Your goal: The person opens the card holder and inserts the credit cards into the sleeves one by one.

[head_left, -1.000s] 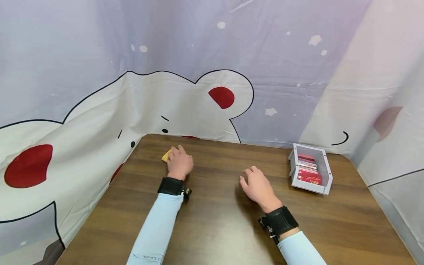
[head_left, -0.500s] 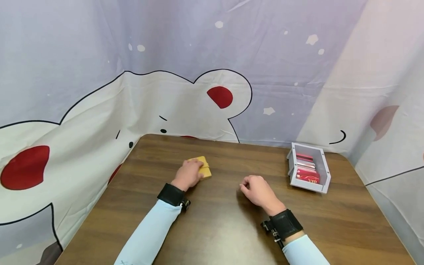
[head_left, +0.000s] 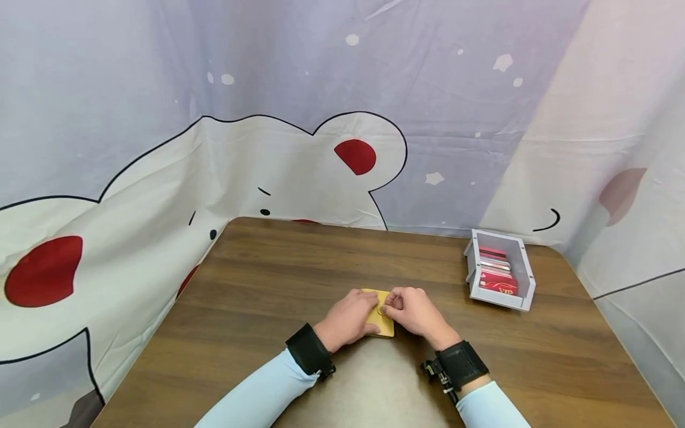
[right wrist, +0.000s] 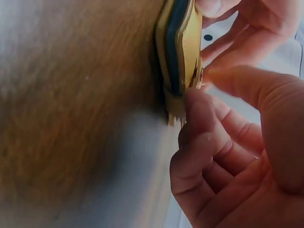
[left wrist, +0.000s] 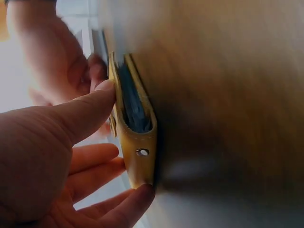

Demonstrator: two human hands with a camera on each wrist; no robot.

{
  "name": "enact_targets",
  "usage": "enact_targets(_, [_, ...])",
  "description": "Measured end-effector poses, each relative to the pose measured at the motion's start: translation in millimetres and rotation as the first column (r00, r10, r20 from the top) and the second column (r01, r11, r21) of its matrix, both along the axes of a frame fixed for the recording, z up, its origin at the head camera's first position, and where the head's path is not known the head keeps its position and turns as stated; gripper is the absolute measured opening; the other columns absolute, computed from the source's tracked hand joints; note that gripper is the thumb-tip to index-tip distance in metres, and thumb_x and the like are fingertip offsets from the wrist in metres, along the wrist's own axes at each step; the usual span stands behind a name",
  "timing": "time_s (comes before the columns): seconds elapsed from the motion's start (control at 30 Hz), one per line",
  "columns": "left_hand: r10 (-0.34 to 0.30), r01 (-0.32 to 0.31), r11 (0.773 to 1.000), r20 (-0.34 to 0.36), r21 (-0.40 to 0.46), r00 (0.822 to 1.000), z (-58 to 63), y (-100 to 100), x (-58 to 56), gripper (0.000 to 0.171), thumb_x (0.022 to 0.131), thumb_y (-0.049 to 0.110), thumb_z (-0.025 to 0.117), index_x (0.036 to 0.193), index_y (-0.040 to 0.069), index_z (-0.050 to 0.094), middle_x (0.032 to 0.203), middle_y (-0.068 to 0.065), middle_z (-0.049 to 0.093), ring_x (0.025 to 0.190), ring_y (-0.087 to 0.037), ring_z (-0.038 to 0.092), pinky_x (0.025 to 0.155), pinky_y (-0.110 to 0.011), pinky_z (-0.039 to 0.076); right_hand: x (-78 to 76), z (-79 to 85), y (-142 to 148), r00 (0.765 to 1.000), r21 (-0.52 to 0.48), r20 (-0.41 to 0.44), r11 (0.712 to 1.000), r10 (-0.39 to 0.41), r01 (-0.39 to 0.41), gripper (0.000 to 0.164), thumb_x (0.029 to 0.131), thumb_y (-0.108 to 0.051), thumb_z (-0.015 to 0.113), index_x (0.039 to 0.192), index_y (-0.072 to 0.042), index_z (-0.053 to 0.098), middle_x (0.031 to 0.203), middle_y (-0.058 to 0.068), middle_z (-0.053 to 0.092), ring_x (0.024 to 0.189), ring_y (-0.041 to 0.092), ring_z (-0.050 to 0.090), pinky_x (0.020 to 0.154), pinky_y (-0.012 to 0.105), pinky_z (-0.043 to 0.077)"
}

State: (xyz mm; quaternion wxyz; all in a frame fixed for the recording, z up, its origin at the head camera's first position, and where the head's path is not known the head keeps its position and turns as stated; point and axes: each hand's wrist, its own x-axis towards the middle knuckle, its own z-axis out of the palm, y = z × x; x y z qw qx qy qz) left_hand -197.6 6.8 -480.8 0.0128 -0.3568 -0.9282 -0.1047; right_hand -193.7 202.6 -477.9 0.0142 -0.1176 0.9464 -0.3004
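- I watch the person's two hands from far off, and both of them are busy with one small yellow case (head_left: 382, 324).
- The case is near the middle of the brown wooden worktop (head_left: 278, 279), between the two hands. I can't tell if its back touches the wood.
- The left hand (head_left: 348, 318) grips the case. I see its thumb pressing on the front and its other fingers bent around to one end.
- The right hand (head_left: 414, 312) has curled fingers. Its thumb and pointer finger pinch the flap at the front of the case.
- Through the left wrist view I see a shiny silver stud (left wrist: 142, 152) on one narrow side of the case. I also see dark blue stuff (left wrist: 135, 104) tucked between its yellow covers.
- I find no words that I can read on the yellow case.
- A grey box (head_left: 527, 261) sits at the back right, well apart from the hands.
- A row of cards (head_left: 496, 267) is in that box. The front one is red, and I can read "VIP" on it in yellow letters.
- Each wrist wears a black strap (head_left: 461, 362), and the sleeves (head_left: 262, 386) are light blue.
- Behind the worktop I see a cloth (head_left: 455, 119) with white bears, red spots and little pale stars.
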Motion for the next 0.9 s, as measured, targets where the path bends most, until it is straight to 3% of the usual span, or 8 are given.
enact_targets(0.23, [-0.005, 0.004, 1.0, -0.005, -0.008, 1.0, -2.9, 13, 8.5, 0.031, 0.087, 0.046, 0.079, 0.1, 0.019, 0.072, 0.137, -0.001, 0.066, 0.127, -0.024, 0.056, 0.1, -0.028, 0.052, -0.3, -2.6, 1, 0.996, 0.017, 0.089, 1.0, -0.016, 0.014, 0.02, 0.084, -0.028, 0.08, 0.08, -0.018, 0.064, 0.057, -0.008, 0.05, 0.053, 0.009, 0.048, 0.054, 0.024, 0.04])
enact_targets(0.57, [-0.015, 0.015, 1.0, -0.017, -0.01, 1.0, -1.0, 12, 3.3, 0.046, 0.086, 0.046, 0.081, 0.117, 0.013, 0.074, 0.139, -0.003, 0.065, 0.124, -0.024, 0.057, 0.103, -0.027, 0.05, -5.3, -7.0, 3, 0.997, -0.082, 0.072, 0.996, 0.025, -0.019, 0.021, 0.088, -0.014, 0.068, 0.073, -0.015, 0.054, 0.06, -0.008, 0.046, 0.053, 0.007, 0.045, 0.054, 0.021, 0.036])
enact_targets(0.7, [-0.037, 0.036, 0.999, -0.033, -0.034, 0.999, 1.1, 12, -0.5, 0.046, 0.085, 0.047, 0.081, 0.114, 0.012, 0.073, 0.134, -0.004, 0.067, 0.119, -0.022, 0.058, 0.102, -0.026, 0.045, -3.7, -4.5, 17, 0.995, -0.139, 0.096, 0.99, 0.014, 0.0, 0.019, 0.083, -0.01, 0.068, 0.072, -0.013, 0.053, 0.06, -0.006, 0.052, 0.053, 0.008, 0.05, 0.052, 0.022, 0.04])
enact_targets(0.77, [-0.058, 0.057, 0.998, -0.02, -0.03, 0.998, 2.5, 11, -3.7, 0.045, 0.084, 0.048, 0.082, 0.11, 0.012, 0.071, 0.126, -0.002, 0.067, 0.112, -0.021, 0.056, 0.095, -0.026, 0.044, -1.6, -2.7, 27, 0.993, -0.144, 0.118, 0.989, -0.015, 0.032, 0.019, 0.082, -0.009, 0.069, 0.072, -0.013, 0.054, 0.06, -0.005, 0.056, 0.053, 0.009, 0.054, 0.051, 0.024, 0.042])
enact_targets(0.9, [-0.108, 0.109, 0.994, 0.034, -0.02, 0.994, 6.6, 13, -12.4, 0.049, 0.077, 0.056, 0.086, 0.095, 0.015, 0.065, 0.122, 0.0, 0.061, 0.102, -0.018, 0.049, 0.085, -0.026, 0.043, 1.7, -1.1, 43, 0.987, -0.044, 0.124, 0.994, -0.098, 0.104, 0.015, 0.079, -0.009, 0.073, 0.069, -0.013, 0.061, 0.06, -0.005, 0.058, 0.056, 0.01, 0.053, 0.054, 0.026, 0.043])
